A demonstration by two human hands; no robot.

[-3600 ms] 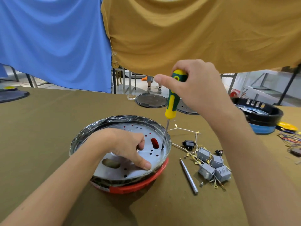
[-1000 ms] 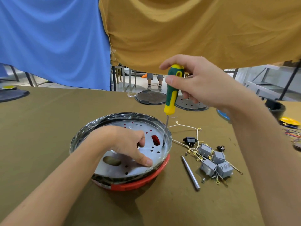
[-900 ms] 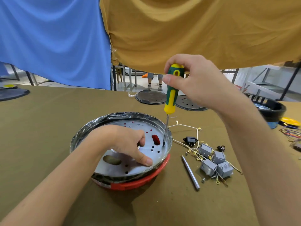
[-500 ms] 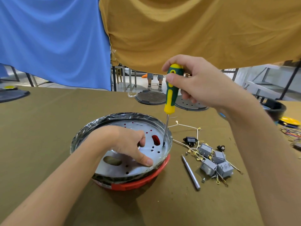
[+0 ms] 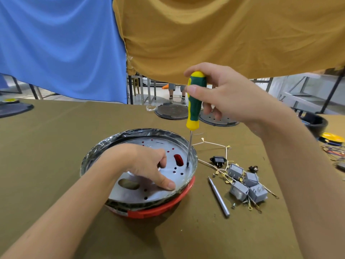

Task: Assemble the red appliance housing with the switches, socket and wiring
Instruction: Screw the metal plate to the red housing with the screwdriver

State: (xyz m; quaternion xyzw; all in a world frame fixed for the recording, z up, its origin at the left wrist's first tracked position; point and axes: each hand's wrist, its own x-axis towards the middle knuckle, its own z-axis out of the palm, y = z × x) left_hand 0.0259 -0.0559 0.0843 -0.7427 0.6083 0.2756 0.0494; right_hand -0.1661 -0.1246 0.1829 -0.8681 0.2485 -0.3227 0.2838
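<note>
Olive table [image 5: 56,146]; screwdriver [image 5: 194,101] upright, tip down on red housing [image 5: 164,208].

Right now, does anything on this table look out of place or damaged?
Nothing looks damaged. The grey switches and black socket lie loose in tangled wiring beside the red housing, not yet fitted.

No legible text, label, brand, number or sign appears: the screwdriver [image 5: 194,101] handle, the grey switches [image 5: 246,186] and the metal plate [image 5: 160,172] carry no readable marking.
</note>
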